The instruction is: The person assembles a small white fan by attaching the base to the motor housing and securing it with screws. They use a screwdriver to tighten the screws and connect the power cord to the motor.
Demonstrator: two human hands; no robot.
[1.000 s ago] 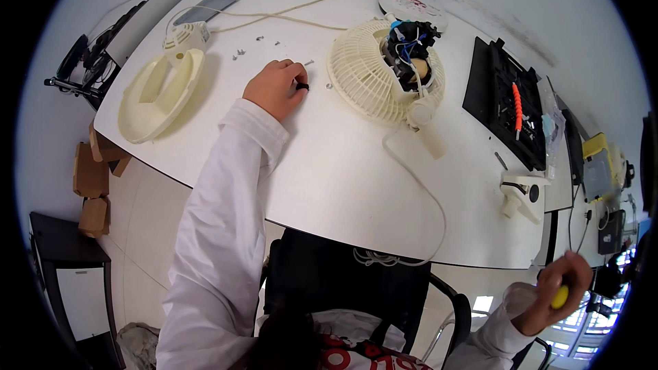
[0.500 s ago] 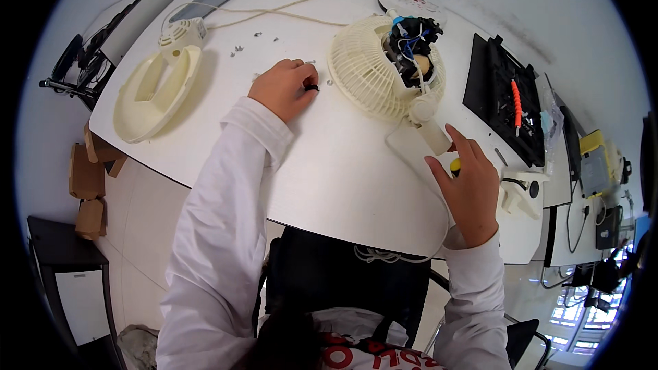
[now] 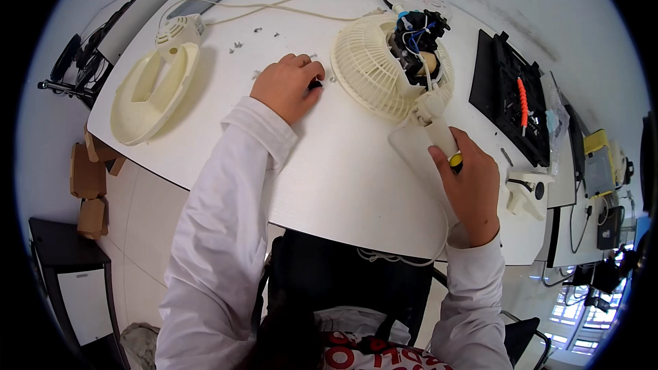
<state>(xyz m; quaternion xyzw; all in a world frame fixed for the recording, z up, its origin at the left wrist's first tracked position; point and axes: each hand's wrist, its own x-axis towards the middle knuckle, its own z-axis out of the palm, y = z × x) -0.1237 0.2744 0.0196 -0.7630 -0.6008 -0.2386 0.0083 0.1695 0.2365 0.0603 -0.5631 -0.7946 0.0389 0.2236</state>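
My left hand rests on the table with its fingers curled round a small black part, mostly hidden by the fingers. To its right lies a cream fan head with a slatted grille, its black motor and blue and white wires exposed. A short cream neck tube sticks out from the fan towards me. My right hand closes on this tube, thumb on the left side and fingers on the right. A yellow-and-black thing shows beside the thumb, partly hidden.
A cream oval housing stands at the left. Several loose screws lie beyond my left hand, near a grey tray. A black tool case with an orange tool and a cream base part are at the right.
My right hand, its fingers spread beside the neck tube before, has closed on it. The fan head has shifted slightly right. My left hand stays about where it was.
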